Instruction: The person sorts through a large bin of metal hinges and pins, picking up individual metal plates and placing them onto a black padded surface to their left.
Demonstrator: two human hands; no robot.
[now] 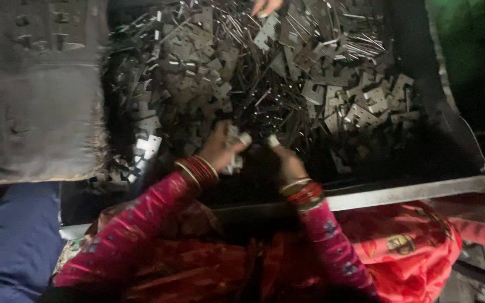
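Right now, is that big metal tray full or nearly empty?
Full: the tray is heaped with flat metal plates and thin pins.

Your head camera, the only view, looks steeply down and forward from just above your own arms. Your left hand (220, 147) and right hand (287, 163) sit close below the lens at centre frame; beyond them a dark tray (456, 140) of metal parts (265, 73) fills the upper frame, with another person's fingers (265, 5) at the top edge.

Left hand (220, 147) and right hand (288, 160) grip small metal pieces (236, 150) over a hinge-plate heap (287, 73).
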